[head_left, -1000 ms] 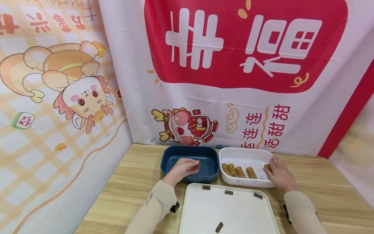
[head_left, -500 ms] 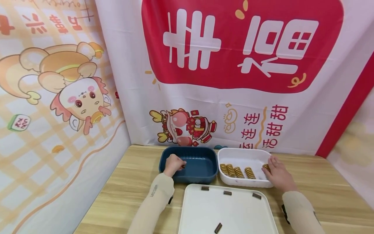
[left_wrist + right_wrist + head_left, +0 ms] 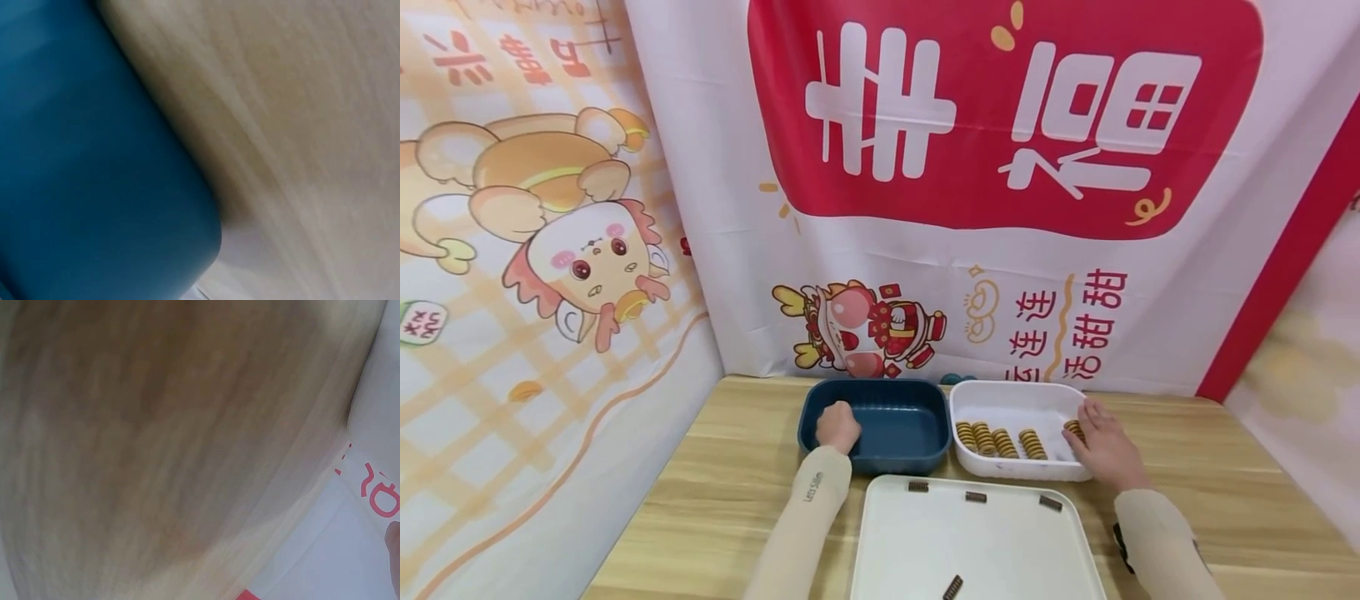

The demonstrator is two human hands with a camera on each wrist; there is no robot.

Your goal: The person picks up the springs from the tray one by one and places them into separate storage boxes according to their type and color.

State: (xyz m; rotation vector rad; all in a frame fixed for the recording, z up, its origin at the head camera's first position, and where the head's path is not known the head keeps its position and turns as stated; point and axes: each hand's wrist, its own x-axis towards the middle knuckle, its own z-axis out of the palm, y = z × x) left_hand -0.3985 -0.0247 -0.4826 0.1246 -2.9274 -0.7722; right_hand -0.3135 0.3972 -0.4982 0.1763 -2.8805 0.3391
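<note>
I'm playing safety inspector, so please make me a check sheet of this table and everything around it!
Surface: wood-grain table.
Job's things: blue bin; white bin with yellow striped pieces; white tray with four dark pieces.
Clutter: small teal object behind the bins.
Hands: left hand in the blue bin, fingers hidden; right hand at the white bin's right end.
Cables: nothing seen.
Surroundings: printed cloths behind and left.

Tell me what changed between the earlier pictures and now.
The left hand moved left across the blue bin, to its left end. The dark coil it held earlier is now hidden, so whether it was let go is unclear. The right hand stayed at the right end of the white bin; the yellow coils and the four dark coils on the tray lie as before.
</note>
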